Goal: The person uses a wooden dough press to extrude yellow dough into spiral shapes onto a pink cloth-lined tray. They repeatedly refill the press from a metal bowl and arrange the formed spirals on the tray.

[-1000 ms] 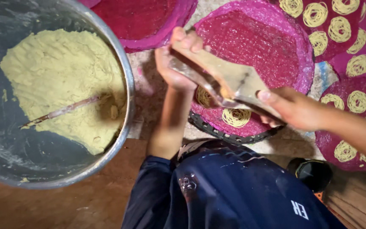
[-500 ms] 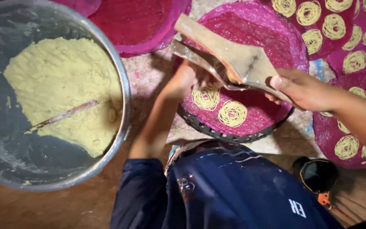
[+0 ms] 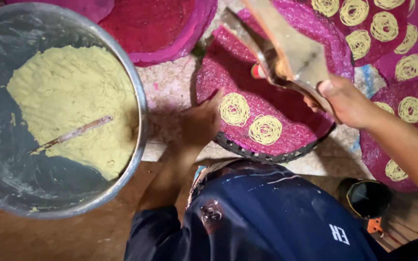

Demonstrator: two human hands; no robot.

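My right hand (image 3: pixel 347 101) grips the handles of a wooden dough press (image 3: pixel 286 53), held tilted above a round pink woven tray (image 3: pixel 267 87). Two yellow coils of pressed noodle dough (image 3: pixel 250 118) lie on the near part of that tray. My left hand (image 3: pixel 201 121) rests on the tray's left edge, fingers spread flat, holding nothing. To the left stands a large metal bowl (image 3: pixel 136 96) with a mound of pale yellow dough (image 3: pixel 73 106) and a thin stick (image 3: pixel 71 134) lying in it.
More pink trays lie around: two without coils at the top (image 3: pixel 160 24), and others at the right (image 3: pixel 412 43) covered with several dough coils. My dark blue clothed lap (image 3: pixel 276 212) fills the bottom. A small dark cup (image 3: pixel 368 198) sits at lower right on the wooden floor.
My left hand let go of the press and dropped to the tray's left edge. The right hand lifted the press up and to the right, away from the two coils.
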